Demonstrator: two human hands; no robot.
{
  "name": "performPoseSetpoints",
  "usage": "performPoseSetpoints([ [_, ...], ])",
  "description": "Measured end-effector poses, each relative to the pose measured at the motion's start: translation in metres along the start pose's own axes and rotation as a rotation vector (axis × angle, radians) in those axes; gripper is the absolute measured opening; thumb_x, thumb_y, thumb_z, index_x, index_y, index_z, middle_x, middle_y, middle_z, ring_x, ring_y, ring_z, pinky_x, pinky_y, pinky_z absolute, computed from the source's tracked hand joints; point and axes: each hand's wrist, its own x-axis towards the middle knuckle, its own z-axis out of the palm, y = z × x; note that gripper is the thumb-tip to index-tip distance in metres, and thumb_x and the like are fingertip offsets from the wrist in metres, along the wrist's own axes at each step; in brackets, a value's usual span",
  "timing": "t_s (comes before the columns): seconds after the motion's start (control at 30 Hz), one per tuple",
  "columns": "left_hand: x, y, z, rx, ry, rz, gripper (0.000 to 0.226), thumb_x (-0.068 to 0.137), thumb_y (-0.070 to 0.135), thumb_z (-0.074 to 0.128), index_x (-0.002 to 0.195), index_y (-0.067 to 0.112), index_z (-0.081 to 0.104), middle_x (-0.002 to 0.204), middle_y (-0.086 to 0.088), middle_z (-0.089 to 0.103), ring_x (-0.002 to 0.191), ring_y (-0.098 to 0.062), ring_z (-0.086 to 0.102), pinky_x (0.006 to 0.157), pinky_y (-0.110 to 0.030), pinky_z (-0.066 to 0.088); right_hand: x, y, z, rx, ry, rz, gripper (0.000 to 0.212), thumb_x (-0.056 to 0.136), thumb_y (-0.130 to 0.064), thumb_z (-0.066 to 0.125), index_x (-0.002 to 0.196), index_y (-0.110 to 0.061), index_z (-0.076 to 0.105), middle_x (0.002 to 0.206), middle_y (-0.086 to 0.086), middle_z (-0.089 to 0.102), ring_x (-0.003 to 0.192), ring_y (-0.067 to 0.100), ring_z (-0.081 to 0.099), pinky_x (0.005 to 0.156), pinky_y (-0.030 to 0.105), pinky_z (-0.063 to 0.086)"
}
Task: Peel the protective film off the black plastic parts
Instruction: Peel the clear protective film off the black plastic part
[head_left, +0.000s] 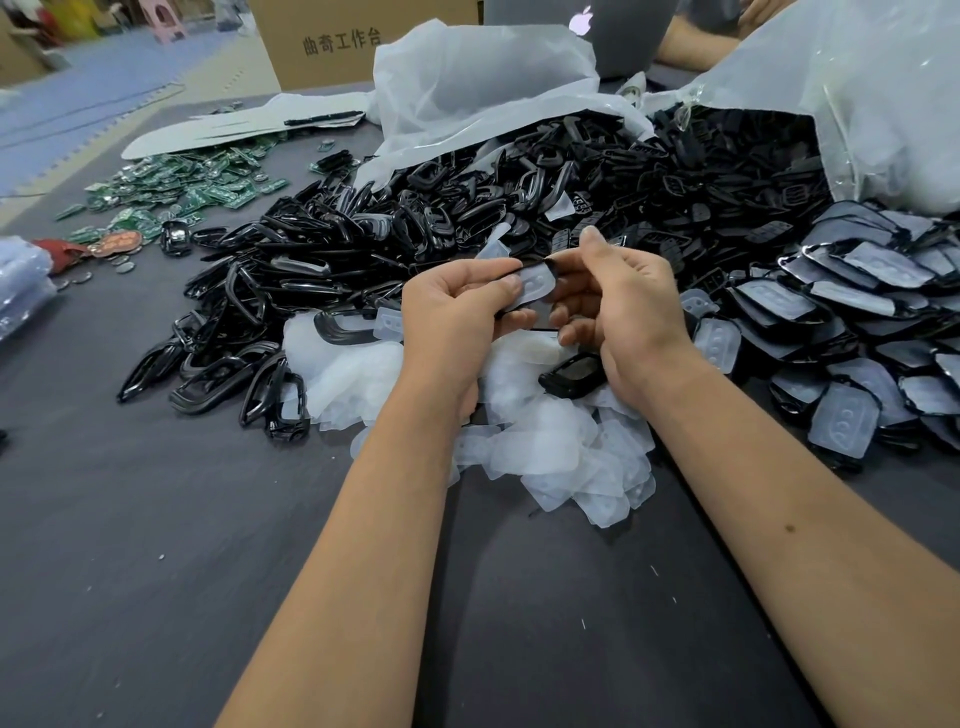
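Both hands hold one black plastic part (537, 283) above the table, its face covered by a translucent white film. My left hand (457, 317) grips its left end, thumb on the film. My right hand (618, 306) pinches the right end with curled fingers. Under the hands lies a heap of peeled white films (545, 441). A pile of bare black frames (270, 312) spreads to the left. Film-covered black parts (857, 332) lie stacked at the right.
Dark grey cloth covers the table (156, 545). Green circuit boards (176, 187) lie at the far left. Two white plastic bags (467, 83) spill black parts at the back. A cardboard box (343, 41) and a laptop (582, 26) stand behind; another person's arm (691, 47) is there.
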Motion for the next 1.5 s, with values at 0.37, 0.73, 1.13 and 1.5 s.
performPoseSetpoints([
  [0.37,0.001,-0.002,0.000,-0.005,-0.027,0.026,0.017,0.092,-0.014,0.063,0.095,-0.001,0.075,0.074,-0.009,0.075,0.072,-0.017,0.074,0.065,-0.026,0.060,-0.007,0.005,0.000,-0.287,-0.005,-0.282,0.007,0.094,-0.011,0.072,0.101,-0.008,0.070,0.074,0.004,0.071,0.056,0.023,0.069,0.042,0.030,0.053],
  [0.73,-0.003,-0.006,0.005,0.083,-0.052,0.158,0.026,0.093,-0.011,0.063,0.093,0.009,0.079,0.095,-0.019,0.077,0.093,-0.036,0.076,0.085,-0.049,0.063,-0.006,-0.003,0.002,0.009,-0.054,0.013,0.013,0.092,-0.001,0.072,0.089,-0.013,0.077,0.076,0.002,0.074,0.065,0.015,0.069,0.047,0.021,0.050],
  [1.13,-0.004,-0.003,0.007,0.030,-0.006,0.123,0.023,0.092,-0.014,0.060,0.096,0.002,0.076,0.075,-0.008,0.075,0.076,-0.024,0.076,0.068,-0.030,0.062,-0.010,0.000,0.007,-0.040,-0.003,-0.088,0.020,0.098,-0.003,0.064,0.087,-0.014,0.077,0.075,0.003,0.075,0.061,0.019,0.070,0.043,0.025,0.050],
  [1.5,-0.002,-0.003,0.002,0.031,0.033,0.102,0.016,0.093,-0.011,0.064,0.102,-0.003,0.075,0.069,-0.002,0.074,0.069,-0.018,0.074,0.069,-0.029,0.062,-0.006,0.005,0.004,-0.196,-0.007,-0.136,0.016,0.101,-0.011,0.063,0.101,-0.012,0.079,0.087,0.011,0.078,0.066,0.038,0.067,0.045,0.029,0.048],
])
